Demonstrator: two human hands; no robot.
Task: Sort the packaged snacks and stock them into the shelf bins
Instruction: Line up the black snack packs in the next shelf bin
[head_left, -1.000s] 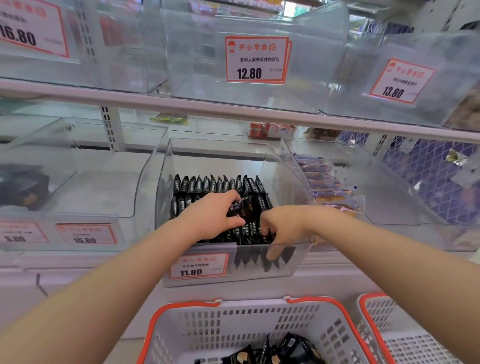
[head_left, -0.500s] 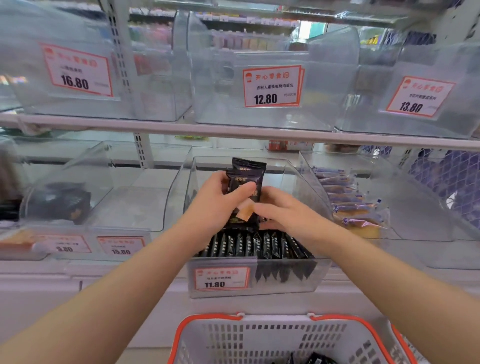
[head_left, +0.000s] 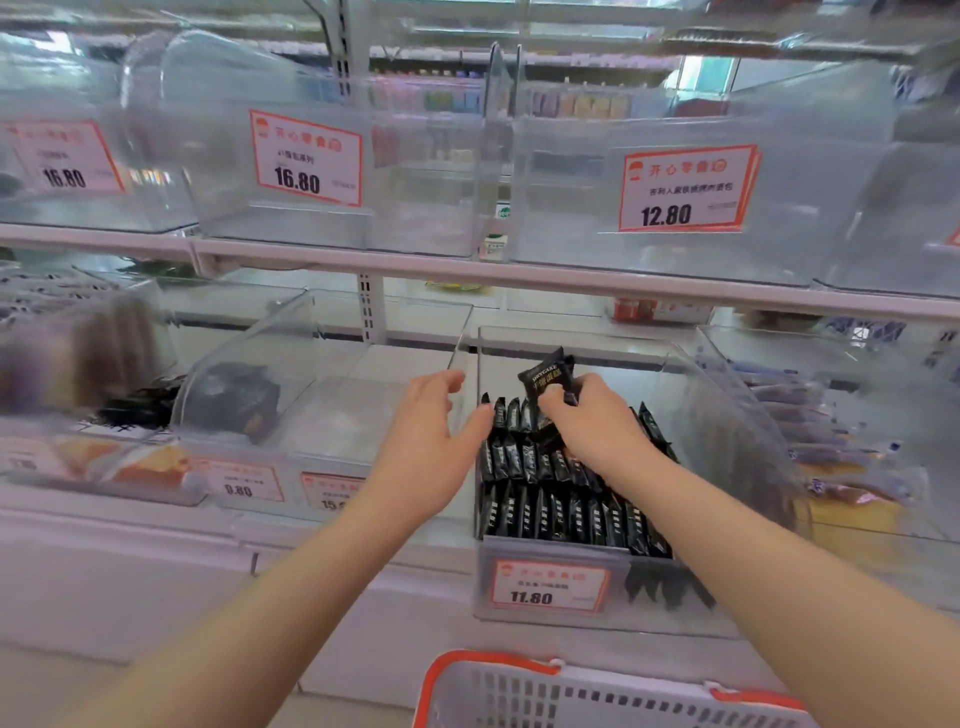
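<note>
A clear shelf bin (head_left: 727, 395) with an 11.80 price tag holds several rows of black snack packets (head_left: 561, 512) standing upright. My right hand (head_left: 592, 421) pinches one black snack packet (head_left: 548, 376) and holds it above the back rows. My left hand (head_left: 431, 441) hovers open just left of the bin's wall, fingers relaxed, holding nothing.
A clear bin (head_left: 311, 415) to the left holds a dark packet (head_left: 236, 397). On the right, another bin holds yellow cakes (head_left: 852, 499). Upper-shelf bins carry price tags 16.80 (head_left: 306, 156) and 12.80 (head_left: 685, 189). A white basket with an orange rim (head_left: 571, 675) sits below.
My left hand has let go of the black packet and moved left, out of the bin. My right hand now holds it alone, lower over the rows. The view shifted left.
</note>
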